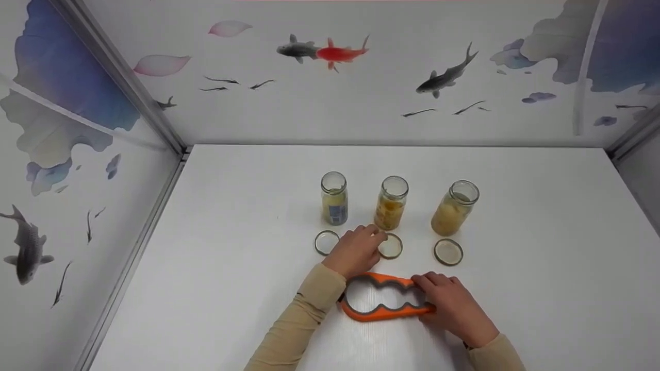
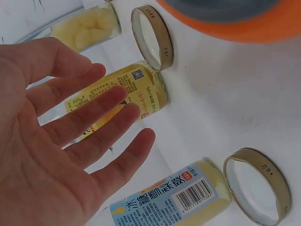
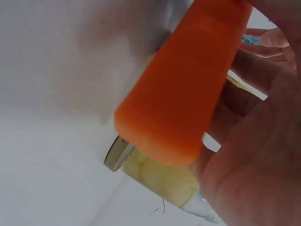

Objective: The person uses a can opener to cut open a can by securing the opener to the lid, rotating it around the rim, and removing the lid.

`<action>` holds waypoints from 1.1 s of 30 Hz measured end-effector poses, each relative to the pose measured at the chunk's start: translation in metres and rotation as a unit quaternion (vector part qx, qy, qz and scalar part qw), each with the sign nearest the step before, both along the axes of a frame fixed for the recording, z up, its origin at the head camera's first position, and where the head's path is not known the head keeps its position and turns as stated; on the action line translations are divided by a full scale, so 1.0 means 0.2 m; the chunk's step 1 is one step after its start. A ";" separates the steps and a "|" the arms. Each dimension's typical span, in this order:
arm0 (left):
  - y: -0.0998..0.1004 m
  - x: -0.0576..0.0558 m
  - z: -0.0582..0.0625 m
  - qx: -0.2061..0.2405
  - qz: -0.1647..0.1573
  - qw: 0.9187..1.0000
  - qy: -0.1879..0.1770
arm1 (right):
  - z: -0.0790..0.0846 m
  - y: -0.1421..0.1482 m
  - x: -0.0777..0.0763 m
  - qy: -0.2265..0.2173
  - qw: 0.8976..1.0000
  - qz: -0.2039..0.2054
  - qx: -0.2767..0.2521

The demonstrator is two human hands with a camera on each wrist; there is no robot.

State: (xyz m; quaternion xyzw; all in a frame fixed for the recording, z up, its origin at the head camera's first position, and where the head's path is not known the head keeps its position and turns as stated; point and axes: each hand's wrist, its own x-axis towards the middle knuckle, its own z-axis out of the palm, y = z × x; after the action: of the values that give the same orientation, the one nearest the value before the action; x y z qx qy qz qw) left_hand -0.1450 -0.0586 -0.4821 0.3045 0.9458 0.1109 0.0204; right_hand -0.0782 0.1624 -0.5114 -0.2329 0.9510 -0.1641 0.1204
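Note:
My left hand point(image 1: 356, 250) hovers near the middle lid point(image 1: 390, 246), its fingers relaxed and slightly spread, holding nothing. My right hand point(image 1: 456, 306) grips the right end of an orange jar opener point(image 1: 368, 315) with a grey scalloped inner edge. Seen from the right wrist, the opener's orange end point(image 3: 169, 103) lies between thumb and fingers, which it partly hides. Three glass jars stand open in a row: a blue-labelled left jar point(image 1: 335, 203), a middle jar point(image 1: 390, 208) of yellow fruit and a right jar point(image 1: 452, 214) with pale fruit.
A left lid point(image 1: 327, 242) and a right lid point(image 1: 448, 252) lie in front of their jars on the white table point(image 1: 247, 216). Printed panels with fish rise behind, the back wall point(image 1: 361, 113) at the table's far edge and a side wall point(image 1: 77, 190) at left.

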 end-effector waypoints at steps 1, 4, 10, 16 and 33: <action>0.00 0.00 0.00 0.002 -0.001 1.000 -0.001 | 0.00 0.00 0.00 0.002 1.000 0.001 -0.002; -0.01 0.01 0.00 0.008 -0.002 1.000 -0.004 | -0.01 0.01 0.00 0.010 1.000 0.007 -0.007; -0.01 0.01 -0.01 0.014 0.002 1.000 -0.012 | -0.01 0.00 0.00 -0.001 1.000 -0.002 -0.003; -0.02 0.01 -0.02 0.006 0.004 1.000 -0.013 | 0.00 -0.01 0.00 -0.002 1.000 -0.005 0.004; -0.10 0.05 -0.05 0.057 0.057 0.997 -0.014 | 0.04 0.02 -0.02 0.101 0.993 -0.031 -0.049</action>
State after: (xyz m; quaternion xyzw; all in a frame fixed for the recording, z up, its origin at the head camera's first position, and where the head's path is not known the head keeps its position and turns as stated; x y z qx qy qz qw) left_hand -0.1349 -0.0790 -0.4925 0.2491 0.9535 0.1694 0.0097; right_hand -0.0832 0.1657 -0.5028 -0.2246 0.9557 -0.1899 0.0070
